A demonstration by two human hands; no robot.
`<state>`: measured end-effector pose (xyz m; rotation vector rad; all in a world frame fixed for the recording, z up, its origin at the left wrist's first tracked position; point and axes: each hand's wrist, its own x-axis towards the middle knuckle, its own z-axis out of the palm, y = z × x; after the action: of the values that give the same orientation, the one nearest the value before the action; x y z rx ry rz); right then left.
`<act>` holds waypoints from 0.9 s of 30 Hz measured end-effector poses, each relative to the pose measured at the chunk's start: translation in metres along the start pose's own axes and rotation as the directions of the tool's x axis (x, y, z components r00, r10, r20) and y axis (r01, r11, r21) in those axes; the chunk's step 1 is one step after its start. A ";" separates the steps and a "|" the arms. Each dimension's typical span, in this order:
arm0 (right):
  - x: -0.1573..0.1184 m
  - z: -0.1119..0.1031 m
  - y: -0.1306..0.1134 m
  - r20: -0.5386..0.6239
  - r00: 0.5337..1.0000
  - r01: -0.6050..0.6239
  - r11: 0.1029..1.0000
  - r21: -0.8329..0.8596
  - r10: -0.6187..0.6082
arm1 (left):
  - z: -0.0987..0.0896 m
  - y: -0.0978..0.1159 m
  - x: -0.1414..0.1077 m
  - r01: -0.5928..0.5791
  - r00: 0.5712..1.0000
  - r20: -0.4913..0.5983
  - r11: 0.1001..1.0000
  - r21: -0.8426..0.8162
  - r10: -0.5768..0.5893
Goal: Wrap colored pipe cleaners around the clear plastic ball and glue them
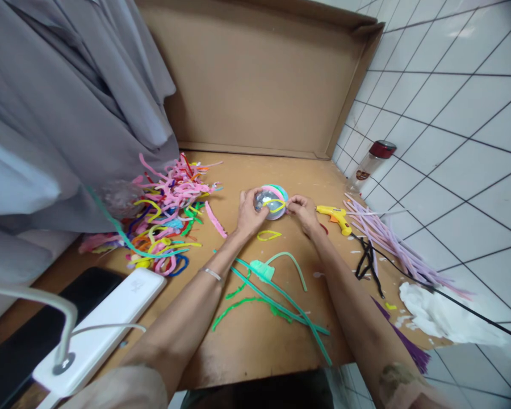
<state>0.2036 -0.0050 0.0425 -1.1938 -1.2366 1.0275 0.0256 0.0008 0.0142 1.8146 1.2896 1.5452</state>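
Over the middle of the table is a clear, shiny round ball [264,200] with pink, green and yellow fuzzy strips on its surface. My left hand [250,211] is closed around the ball's left side. At its right edge my right hand [303,211] is closed in a pinch, fingertips by the end of the yellow strip; whether the strip is between them is too small to tell. Just below lies a yellow pipe cleaner loop [269,235]. Nearer the front edge are green pipe cleaners [289,304] and a small mint-green piece [262,271].
A yellow glue gun [335,217] lies right of my right hand, its black cord trailing right. Beyond are lilac pipe cleaners [392,244], white tissue [438,312] and a red-lidded jar [371,162]. Left: a pipe cleaner heap [170,210] and white power bank [106,326]. Cardboard [259,79] stands behind.
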 end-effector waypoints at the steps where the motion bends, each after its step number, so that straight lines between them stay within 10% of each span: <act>1: -0.001 0.000 -0.001 0.010 1.000 -0.001 1.000 0.000 0.001 | 0.000 -0.001 0.000 0.005 1.000 0.006 0.999 -0.039 -0.005; 27: -0.005 0.010 -0.019 0.153 0.984 0.102 0.993 -0.058 -0.092 | 0.008 -0.001 0.001 0.042 0.997 -0.059 0.990 -0.131 -0.050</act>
<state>0.1918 -0.0109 0.0598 -1.1109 -1.4420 1.0254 0.0329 0.0045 0.0115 1.6569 1.2198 1.6330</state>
